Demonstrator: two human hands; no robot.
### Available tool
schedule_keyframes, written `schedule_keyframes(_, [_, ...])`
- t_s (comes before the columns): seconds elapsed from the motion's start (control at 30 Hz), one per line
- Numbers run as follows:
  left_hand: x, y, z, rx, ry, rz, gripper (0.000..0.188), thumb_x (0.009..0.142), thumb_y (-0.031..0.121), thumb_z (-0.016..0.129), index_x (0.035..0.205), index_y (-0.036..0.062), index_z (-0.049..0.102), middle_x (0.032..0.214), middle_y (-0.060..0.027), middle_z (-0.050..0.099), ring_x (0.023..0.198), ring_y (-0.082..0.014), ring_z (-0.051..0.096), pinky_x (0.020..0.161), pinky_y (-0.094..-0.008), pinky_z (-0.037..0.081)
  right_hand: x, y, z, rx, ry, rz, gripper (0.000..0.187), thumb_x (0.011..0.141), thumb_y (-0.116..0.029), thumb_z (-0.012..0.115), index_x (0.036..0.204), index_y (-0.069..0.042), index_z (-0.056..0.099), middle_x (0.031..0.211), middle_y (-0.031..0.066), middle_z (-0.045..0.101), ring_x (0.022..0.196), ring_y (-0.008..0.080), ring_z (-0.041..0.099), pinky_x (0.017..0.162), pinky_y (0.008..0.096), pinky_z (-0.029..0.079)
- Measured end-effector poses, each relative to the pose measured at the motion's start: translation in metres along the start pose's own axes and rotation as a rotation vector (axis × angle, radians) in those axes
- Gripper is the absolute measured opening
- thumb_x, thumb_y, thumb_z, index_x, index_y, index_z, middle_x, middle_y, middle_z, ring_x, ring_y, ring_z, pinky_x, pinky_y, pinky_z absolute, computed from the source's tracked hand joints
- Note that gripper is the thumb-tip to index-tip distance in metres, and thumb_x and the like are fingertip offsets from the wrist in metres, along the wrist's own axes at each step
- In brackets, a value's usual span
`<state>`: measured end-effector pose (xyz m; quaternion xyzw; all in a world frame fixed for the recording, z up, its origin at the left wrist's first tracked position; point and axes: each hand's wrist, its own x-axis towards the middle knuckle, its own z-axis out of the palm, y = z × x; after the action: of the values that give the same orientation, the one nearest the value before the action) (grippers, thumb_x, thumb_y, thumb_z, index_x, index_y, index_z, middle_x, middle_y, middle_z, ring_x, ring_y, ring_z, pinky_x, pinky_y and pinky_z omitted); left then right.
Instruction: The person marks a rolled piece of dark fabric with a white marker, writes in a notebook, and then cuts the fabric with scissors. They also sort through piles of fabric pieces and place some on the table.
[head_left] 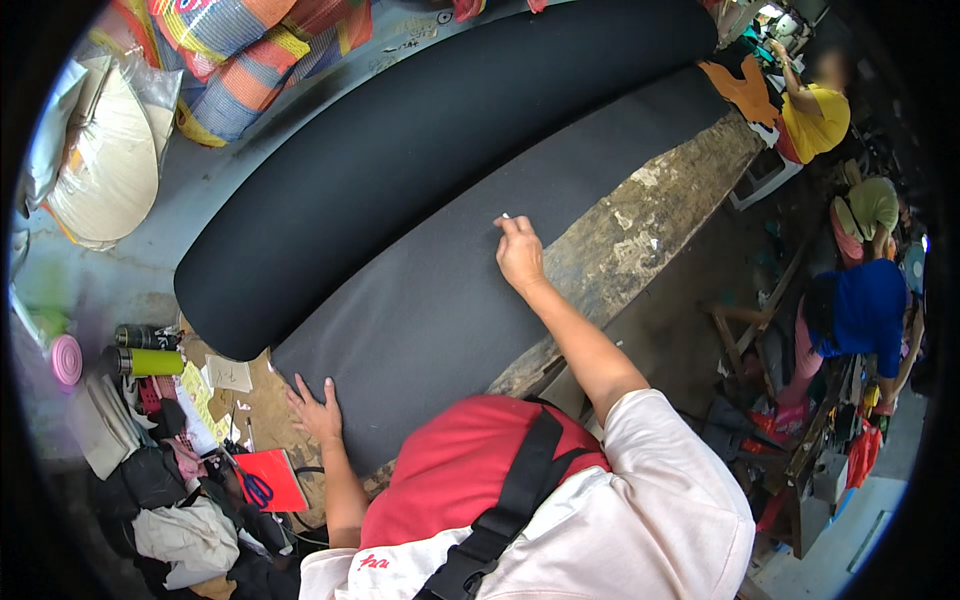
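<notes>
A wide roll of black fabric (pixel 440 150) lies slantwise along the work table, with a flat dark grey length of fabric (pixel 430 290) spread out in front of it. My left hand (pixel 318 412) rests at the near left end of the grey fabric, fingers spread and touching its edge. Over the middle of the fabric, my right hand (pixel 520 255) pinches a small white piece of chalk (pixel 506 216). Only the chalk's tip shows above the fingers. No clear marks can be made out on the fabric.
Worn bare tabletop (pixel 640 230) shows along the right edge. Blue-handled scissors (pixel 257 488) lie on a red booklet (pixel 280 478) beside my left forearm, near a green bottle (pixel 150 362) and heaped cloth scraps (pixel 185 540). Other people (pixel 865 310) work at the right.
</notes>
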<state>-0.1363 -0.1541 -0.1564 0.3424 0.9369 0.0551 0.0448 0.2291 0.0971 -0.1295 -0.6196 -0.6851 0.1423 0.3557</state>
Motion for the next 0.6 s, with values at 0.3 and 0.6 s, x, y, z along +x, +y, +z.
schedule_keyframes(0.3, [-0.020, 0.002, -0.001, -0.003, 0.021, -0.098, 0.075, 0.084, 0.058, 0.051, 0.145, 0.0213, 0.028, 0.152, -0.0087, 0.020, 0.142, -0.0252, 0.014, 0.100, -0.0723, 0.010, 0.054, -0.062, -0.002, 0.044, 0.204, -0.591, 0.059, 0.067, -0.024, 0.076, 0.119, -0.006, 0.054, 0.112, 0.0120, 0.055, 0.109, 0.0306, 0.050, 0.090, 0.0431, 0.039])
schedule_keyframes(0.6, [-0.024, -0.006, 0.008, -0.087, 0.133, -0.103, 0.066, 0.082, 0.050, 0.059, 0.137, 0.0165, 0.044, 0.147, -0.0090, 0.032, 0.138, -0.0267, 0.024, 0.102, -0.0698, 0.011, 0.134, -0.138, 0.024, -0.070, 0.302, -0.667, 0.082, 0.051, -0.045, 0.081, 0.121, -0.014, 0.053, 0.109, 0.0049, 0.053, 0.107, 0.0237, 0.048, 0.081, 0.0429, 0.036])
